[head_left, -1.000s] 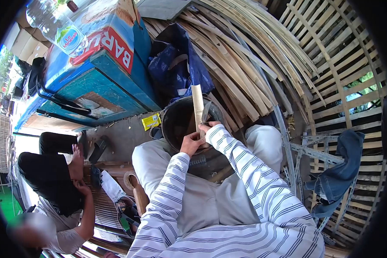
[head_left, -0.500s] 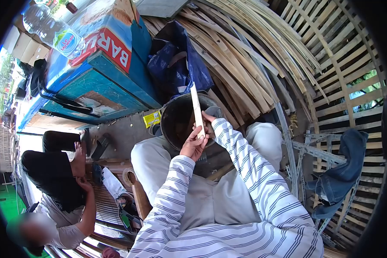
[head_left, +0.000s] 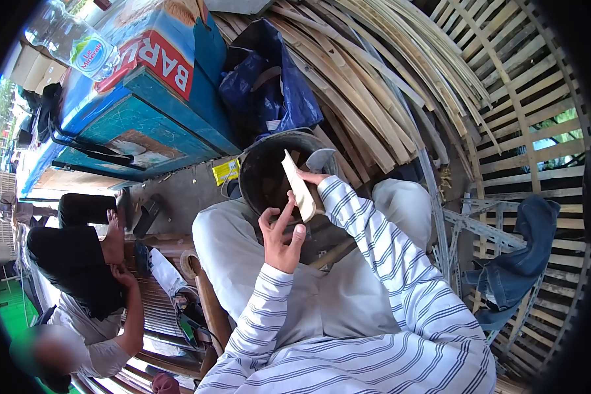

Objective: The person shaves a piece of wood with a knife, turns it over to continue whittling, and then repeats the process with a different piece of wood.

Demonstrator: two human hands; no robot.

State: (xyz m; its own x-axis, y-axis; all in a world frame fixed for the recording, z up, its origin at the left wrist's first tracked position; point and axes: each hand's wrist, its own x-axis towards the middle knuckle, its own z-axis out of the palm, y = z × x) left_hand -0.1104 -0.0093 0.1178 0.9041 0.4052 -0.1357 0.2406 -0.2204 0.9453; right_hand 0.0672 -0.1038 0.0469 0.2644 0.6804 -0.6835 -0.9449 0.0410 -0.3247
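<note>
A short pale bamboo piece (head_left: 298, 187) stands tilted above the dark bucket (head_left: 253, 177). My right hand (head_left: 314, 180) is closed beside it, with the piece lying against its fingers. A knife with a curved grey blade (head_left: 320, 158) sticks out beyond that hand; its grip is mostly hidden. My left hand (head_left: 282, 240) is open just below, fingers spread, one fingertip at or very near the bamboo's edge. The bucket stands between my knees, and its inside is dark.
Long bamboo strips (head_left: 354, 85) lie piled ahead, beside a blue bag (head_left: 276, 92). A blue box (head_left: 157, 125) with a water bottle (head_left: 88, 49) stands ahead left. Another person (head_left: 98, 295) sits at left. Jeans (head_left: 522, 256) hang on a metal frame (head_left: 473, 230) at right.
My left hand has let go of the bamboo piece, dropped slightly and spread its fingers. The piece has turned to show a broader face, and the curved blade shows more clearly.
</note>
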